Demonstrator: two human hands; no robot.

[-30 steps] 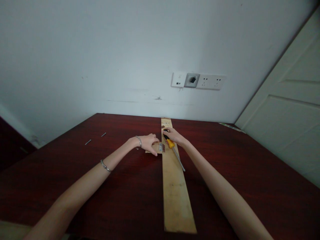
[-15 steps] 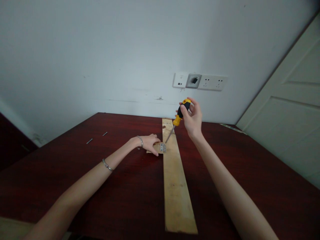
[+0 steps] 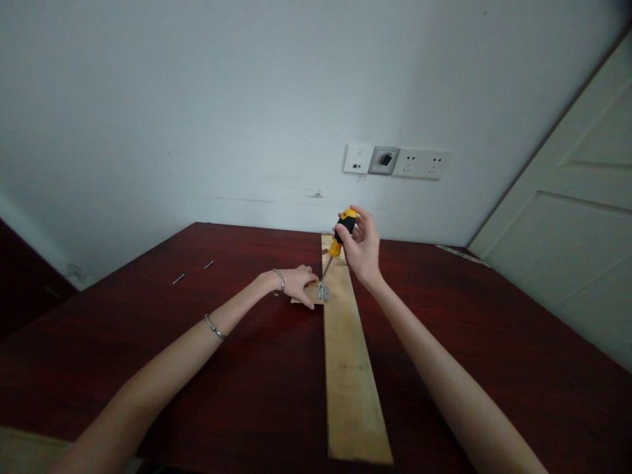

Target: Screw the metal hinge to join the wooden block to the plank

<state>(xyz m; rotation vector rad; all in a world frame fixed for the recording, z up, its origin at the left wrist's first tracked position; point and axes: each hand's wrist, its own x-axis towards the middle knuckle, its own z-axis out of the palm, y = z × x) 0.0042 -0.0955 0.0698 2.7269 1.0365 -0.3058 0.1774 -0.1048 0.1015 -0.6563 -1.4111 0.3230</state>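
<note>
My right hand (image 3: pixel 364 249) is wrapped round the yellow and black handle of a screwdriver (image 3: pixel 336 247). The screwdriver slants down to the left, its tip at the upper left part of a small metal hinge (image 3: pixel 320 293). That hinge lies across the joint between a short wooden piece (image 3: pixel 310 291) and a long wooden board (image 3: pixel 349 368). With thumb and fingers apart, my left hand (image 3: pixel 296 283) grips and presses the short piece against the board's left edge. Whether a screw sits under the tip is too small to tell.
Two thin metal pieces, like screws or nails (image 3: pixel 178 278), lie on the dark red table (image 3: pixel 237 395) at the left. Behind the table is a white wall with sockets (image 3: pixel 415 163). A pale door (image 3: pixel 582 197) stands at the right.
My right hand has brought the screwdriver down and to the left, its tip shifting from the hinge's right side to its left leaf. My left hand stays on the short wooden piece.
</note>
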